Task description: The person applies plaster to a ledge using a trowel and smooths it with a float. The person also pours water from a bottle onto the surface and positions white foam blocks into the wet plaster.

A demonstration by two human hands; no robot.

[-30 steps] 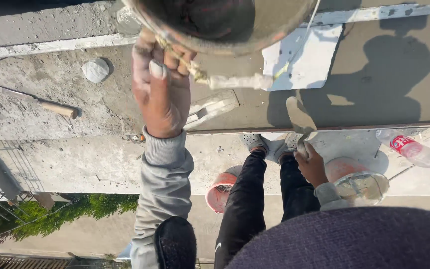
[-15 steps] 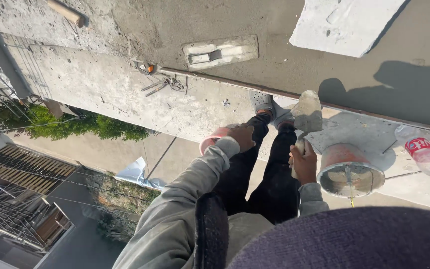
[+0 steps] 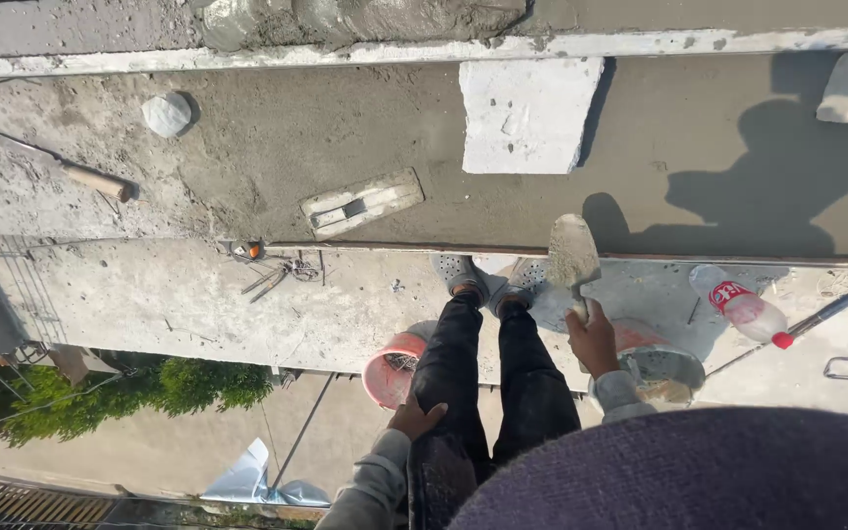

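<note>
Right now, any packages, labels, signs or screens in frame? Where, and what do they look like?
Plastic bottle: lies on its side on the pale ledge, right of the right hand; clear body, red-and-white label band, red cap.
No signs or screens show.

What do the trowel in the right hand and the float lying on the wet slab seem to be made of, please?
The trowel in the right hand looks like a metal blade, dull grey under a mortar coating; its handle is hidden by the grip. The float seems a flat rectangular board with a grip on top, caked in pale cement, so wood or plastic cannot be told.
</note>
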